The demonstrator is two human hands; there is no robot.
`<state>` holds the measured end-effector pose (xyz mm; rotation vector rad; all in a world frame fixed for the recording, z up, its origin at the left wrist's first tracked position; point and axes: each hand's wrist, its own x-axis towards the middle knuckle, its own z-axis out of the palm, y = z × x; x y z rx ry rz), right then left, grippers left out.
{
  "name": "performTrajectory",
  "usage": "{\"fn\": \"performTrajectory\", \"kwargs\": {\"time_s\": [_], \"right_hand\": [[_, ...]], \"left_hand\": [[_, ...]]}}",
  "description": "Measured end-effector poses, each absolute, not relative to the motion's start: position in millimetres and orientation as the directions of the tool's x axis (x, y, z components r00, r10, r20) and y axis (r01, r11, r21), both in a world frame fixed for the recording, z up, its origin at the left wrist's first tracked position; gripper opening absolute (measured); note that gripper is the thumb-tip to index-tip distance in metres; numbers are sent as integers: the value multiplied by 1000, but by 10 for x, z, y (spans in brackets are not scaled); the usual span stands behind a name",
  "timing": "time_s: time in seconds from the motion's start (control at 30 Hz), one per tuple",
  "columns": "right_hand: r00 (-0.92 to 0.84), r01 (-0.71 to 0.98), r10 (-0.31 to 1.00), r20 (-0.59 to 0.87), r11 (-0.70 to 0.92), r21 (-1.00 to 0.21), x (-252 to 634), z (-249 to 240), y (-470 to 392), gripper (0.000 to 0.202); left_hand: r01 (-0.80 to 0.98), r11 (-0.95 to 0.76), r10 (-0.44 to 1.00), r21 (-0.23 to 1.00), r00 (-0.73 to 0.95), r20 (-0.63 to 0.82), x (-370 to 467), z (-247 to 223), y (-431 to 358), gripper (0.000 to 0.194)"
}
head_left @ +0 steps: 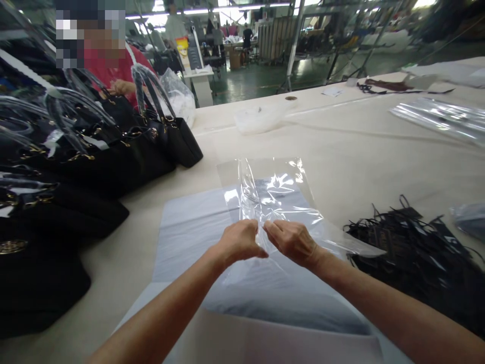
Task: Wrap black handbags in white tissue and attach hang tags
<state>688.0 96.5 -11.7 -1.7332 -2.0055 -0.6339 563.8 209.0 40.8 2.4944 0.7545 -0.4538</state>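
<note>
A clear plastic bag [280, 189] lies crinkled over light blue-grey sheets [193, 222] in front of me. My left hand [242, 241] pinches the plastic near its middle, the thumb a little apart below the fingers. Close beside it, my right hand [290, 240] has its fingers curled on the same plastic. A narrow gap separates the two hands. One corner of the plastic sticks out to the right, past my right wrist. A whitish sheet [288, 338] lies nearest to me, below the blue-grey ones.
Black handbags [129, 162] with wrapped handles crowd the left side. Black tags with cords [413, 253] are piled at the right. Clear plastic sheets [447, 119] lie farther back. Behind the handbags stands a person in red [132, 65].
</note>
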Motion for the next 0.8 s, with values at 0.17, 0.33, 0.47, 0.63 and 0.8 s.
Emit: {"fn": "performTrajectory", "kwargs": {"time_s": [0.17,0.33,0.47,0.63,0.8], "right_hand": [[-202,978,777,597,196,76,6909,-60,996,21],[-257,964,790,556,248,94,7070,-144,906,17],[-250,968,892,377,231,97,7195,-313,775,13],[-57,985,962,268,10,174,7406,-485,565,28],[505,863,858,95,-503,-54,7748,-540,242,19]], "left_hand": [[547,-832,507,97,819,-270,5672,349,2112,14],[515,-852,521,-91,821,-234,5513,258,2353,26],[655,-740,668,-153,690,-278,5356,228,2583,24],[738,-651,754,-175,603,-259,5131,144,2685,21],[933,-357,929,-42,349,-123,4773,-1,2766,25]]}}
